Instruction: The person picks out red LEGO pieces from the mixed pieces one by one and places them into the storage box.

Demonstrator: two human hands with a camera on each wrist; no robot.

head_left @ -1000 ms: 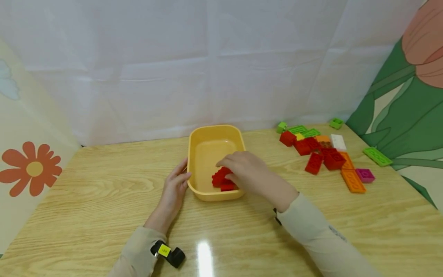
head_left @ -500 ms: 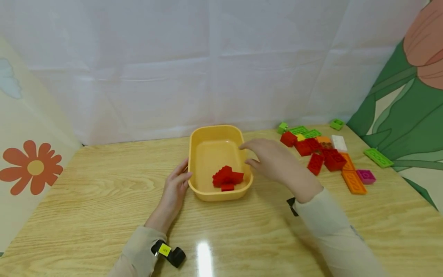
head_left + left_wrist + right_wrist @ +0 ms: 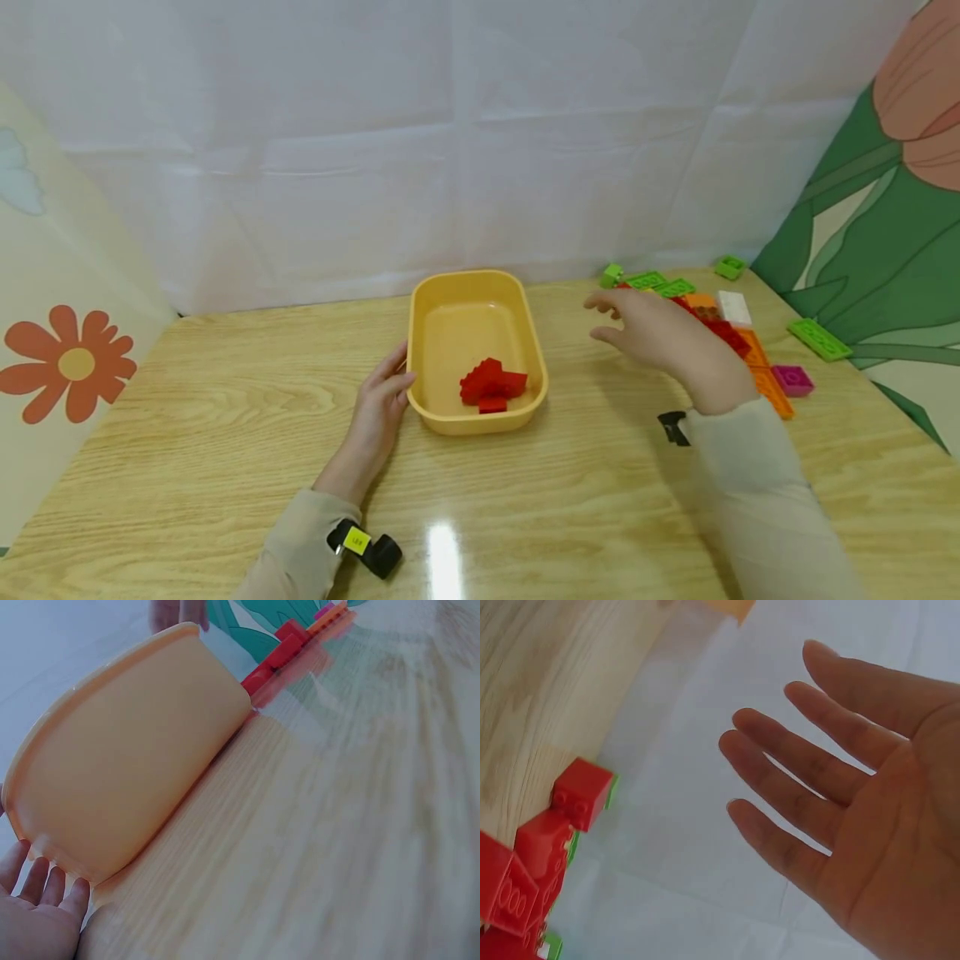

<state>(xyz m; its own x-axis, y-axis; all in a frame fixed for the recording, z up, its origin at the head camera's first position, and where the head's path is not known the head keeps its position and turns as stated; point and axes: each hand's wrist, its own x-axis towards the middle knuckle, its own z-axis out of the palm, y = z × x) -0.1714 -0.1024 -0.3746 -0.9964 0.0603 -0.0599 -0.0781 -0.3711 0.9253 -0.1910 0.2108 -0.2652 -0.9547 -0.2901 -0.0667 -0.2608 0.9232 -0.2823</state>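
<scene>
Right hand (image 3: 647,329), fingers (image 3: 802,755) spread, partly hides red bricks (image 3: 728,335); left hand (image 3: 377,408) grips yellow bin (image 3: 456,337).

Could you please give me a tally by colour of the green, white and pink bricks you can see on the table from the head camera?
Green bricks: 5
White brick: 1
Pink brick: 1
Total: 7

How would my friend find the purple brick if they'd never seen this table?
Go right from the yellow tub across the wooden table, past the right hand. There, just right of a flat orange brick, sits the purple brick, the only one that colour.
</scene>
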